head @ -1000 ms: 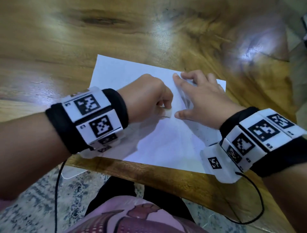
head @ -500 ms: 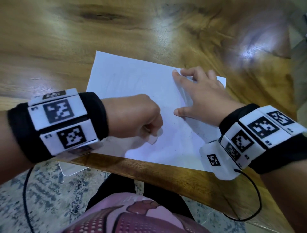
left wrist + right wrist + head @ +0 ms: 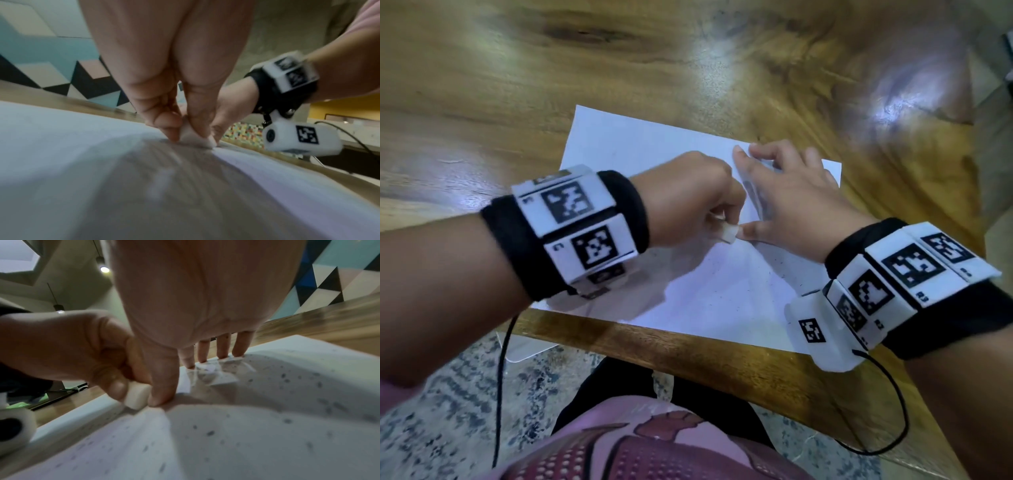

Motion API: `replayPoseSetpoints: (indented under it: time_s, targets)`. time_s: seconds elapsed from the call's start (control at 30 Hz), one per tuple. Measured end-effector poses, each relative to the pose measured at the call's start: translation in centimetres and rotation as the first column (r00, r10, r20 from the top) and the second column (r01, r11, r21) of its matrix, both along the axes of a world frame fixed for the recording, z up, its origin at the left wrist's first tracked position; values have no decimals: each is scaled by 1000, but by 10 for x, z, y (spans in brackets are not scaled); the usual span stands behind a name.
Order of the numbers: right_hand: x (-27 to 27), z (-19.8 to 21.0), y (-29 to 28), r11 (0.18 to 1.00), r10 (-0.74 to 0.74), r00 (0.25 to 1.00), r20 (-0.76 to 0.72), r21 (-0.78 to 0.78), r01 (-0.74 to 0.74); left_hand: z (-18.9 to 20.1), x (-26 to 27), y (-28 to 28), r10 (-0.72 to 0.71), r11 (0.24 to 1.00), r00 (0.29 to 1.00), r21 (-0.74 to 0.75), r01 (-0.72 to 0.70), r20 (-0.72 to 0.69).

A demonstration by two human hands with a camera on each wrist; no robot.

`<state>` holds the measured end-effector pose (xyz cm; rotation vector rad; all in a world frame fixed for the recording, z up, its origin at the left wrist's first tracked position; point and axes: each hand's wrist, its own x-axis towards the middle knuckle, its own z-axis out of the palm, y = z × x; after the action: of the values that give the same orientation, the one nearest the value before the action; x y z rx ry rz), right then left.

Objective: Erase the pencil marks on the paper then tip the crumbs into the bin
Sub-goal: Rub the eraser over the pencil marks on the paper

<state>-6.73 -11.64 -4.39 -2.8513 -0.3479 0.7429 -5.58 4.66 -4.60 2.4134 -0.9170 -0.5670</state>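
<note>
A white sheet of paper (image 3: 640, 150) lies on the wooden table (image 3: 482, 85) near its front edge. My left hand (image 3: 698, 202) pinches a small white eraser (image 3: 728, 234) and presses it on the sheet; the eraser (image 3: 137, 396) shows next to my right thumb, and the same eraser (image 3: 195, 138) sits under my fingertips in the left wrist view. My right hand (image 3: 791, 205) lies flat with spread fingers (image 3: 222, 347) pressing the sheet down. Dark eraser crumbs (image 3: 285, 420) are scattered over the paper (image 3: 246, 443), mostly nearer the front edge.
The table's front edge (image 3: 688, 346) runs just below the paper. A white flat object (image 3: 527, 347) pokes out under the edge at the left. Below are my lap in pink cloth (image 3: 637, 442) and a speckled floor (image 3: 431, 411). No bin is in view.
My left hand with the eraser went down towards the front edge, then back up to the right thumb. The right hand stayed put on the sheet.
</note>
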Motion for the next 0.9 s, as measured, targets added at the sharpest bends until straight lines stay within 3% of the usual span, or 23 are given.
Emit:
replayPoseSetpoints:
  time_s: [0.1, 0.2, 0.23, 0.33, 0.4, 0.47, 0.57, 0.63, 0.77, 0.83, 0.9]
  targets:
    - [1, 0, -1, 1000, 4, 1000, 2, -4, -4, -5, -14, 1, -52, 999, 998, 6, 52, -45]
    - [1, 0, -1, 1000, 2, 1000, -2, -4, -2, -8, -36, 14, -46, 990, 911, 104, 97, -410]
    - [0, 0, -1, 1000, 1, 1000, -2, -4, -1, -7, -38, 15, -45, 991, 896, 95, 97, -442]
    - [0, 0, 0, 1000, 0, 1000, -2, -1, 0, -7, -15, 13, 12, 1000, 995, 21, -10, -98]
    - [0, 0, -1, 1000, 3, 1000, -2, -1, -3, -3, -8, 11, 69, 997, 998, -21, -69, -16]
    - [0, 1, -1, 1000, 2, 1000, -4, 1, -2, -4, -19, 11, 7, 1000, 998, -11, -7, -61]
    - [1, 1, -1, 1000, -1, 1000, -2, 9, 1, -6, -38, 15, -73, 991, 939, 86, 107, -337]
    - [0, 1, 0, 1000, 1, 1000, 0, 5, -1, -6, -31, 10, -94, 990, 957, 77, 119, -276]
    - [0, 1, -1, 1000, 2, 1000, -2, 6, -2, -6, -13, -2, 8, 1000, 1000, -22, -8, 28]
    - [1, 0, -1, 1000, 7, 1000, 0, 2, -7, -7, -23, 2, -62, 998, 997, -22, 62, -38]
    - [1, 0, -1, 1000, 8, 1000, 1, 1, -8, -7, -36, 6, -153, 987, 967, 22, 161, -204]
